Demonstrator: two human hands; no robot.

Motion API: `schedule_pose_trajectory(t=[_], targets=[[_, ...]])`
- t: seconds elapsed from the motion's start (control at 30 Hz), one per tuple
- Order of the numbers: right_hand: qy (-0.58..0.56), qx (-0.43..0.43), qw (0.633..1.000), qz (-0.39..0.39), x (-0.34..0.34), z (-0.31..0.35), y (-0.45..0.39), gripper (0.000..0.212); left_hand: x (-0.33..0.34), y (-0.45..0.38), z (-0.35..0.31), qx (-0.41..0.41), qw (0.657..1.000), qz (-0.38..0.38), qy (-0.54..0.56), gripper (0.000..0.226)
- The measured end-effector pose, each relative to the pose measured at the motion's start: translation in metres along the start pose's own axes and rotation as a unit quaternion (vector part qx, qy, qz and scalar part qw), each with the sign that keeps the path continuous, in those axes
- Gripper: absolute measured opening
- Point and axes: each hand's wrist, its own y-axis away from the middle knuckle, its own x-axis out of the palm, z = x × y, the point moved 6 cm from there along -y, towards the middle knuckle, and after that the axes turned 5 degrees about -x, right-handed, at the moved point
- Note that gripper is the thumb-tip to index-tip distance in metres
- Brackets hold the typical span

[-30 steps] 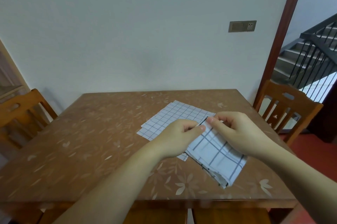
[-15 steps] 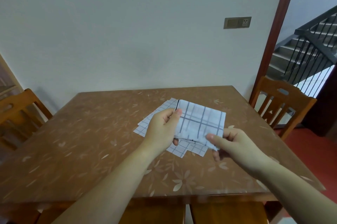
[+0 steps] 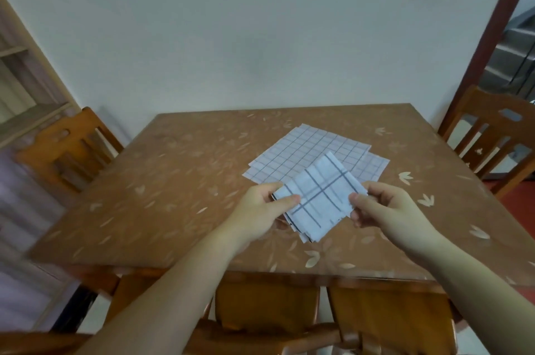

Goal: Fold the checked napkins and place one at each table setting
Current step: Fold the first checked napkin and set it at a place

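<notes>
Now the left hand (image 3: 262,210) and right hand (image 3: 385,210) each pinch a side of the folded napkin (image 3: 318,198), near the flat napkins (image 3: 304,152).

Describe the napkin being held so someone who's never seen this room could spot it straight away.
Start at the brown leaf-patterned wooden table against the white wall. Just above its near half, the left hand and right hand pinch a folded white napkin by opposite edges. Its dark checks are wide, unlike the fine-gridded flat napkins lying behind it.
</notes>
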Motion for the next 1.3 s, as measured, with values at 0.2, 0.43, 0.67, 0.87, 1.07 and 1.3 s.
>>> schedule_pose_trajectory(t=[0.2, 0.43, 0.67, 0.87, 1.07, 1.3], targets=[[-0.052, 0.043, 0.997, 0.03, 0.065, 0.007, 0.002, 0.028, -0.041, 0.02, 0.025, 0.01, 0.999, 0.006, 0.034, 0.013], [0.024, 0.06, 0.995, 0.07, 0.211, 0.012, 0.004, 0.018, -0.152, 0.046, 0.09, 0.011, 0.996, -0.035, 0.086, 0.012], [0.038, 0.073, 0.993, 0.085, 0.359, 0.011, -0.014, 0.018, -0.295, 0.085, 0.159, -0.039, 0.993, -0.09, 0.064, 0.007], [0.022, 0.099, 0.991, 0.085, 0.434, -0.009, -0.045, 0.011, -0.364, 0.079, 0.206, -0.108, 0.983, -0.138, 0.06, 0.011], [0.001, 0.155, 0.98, 0.127, 0.486, -0.048, -0.082, 0.006, -0.395, 0.077, 0.242, -0.195, 0.966, -0.162, 0.039, 0.009], [0.052, 0.2, 0.962, 0.179, 0.544, -0.094, -0.101, 0.006, -0.436, 0.052, 0.293, -0.264, 0.95, -0.166, -0.005, 0.028]])
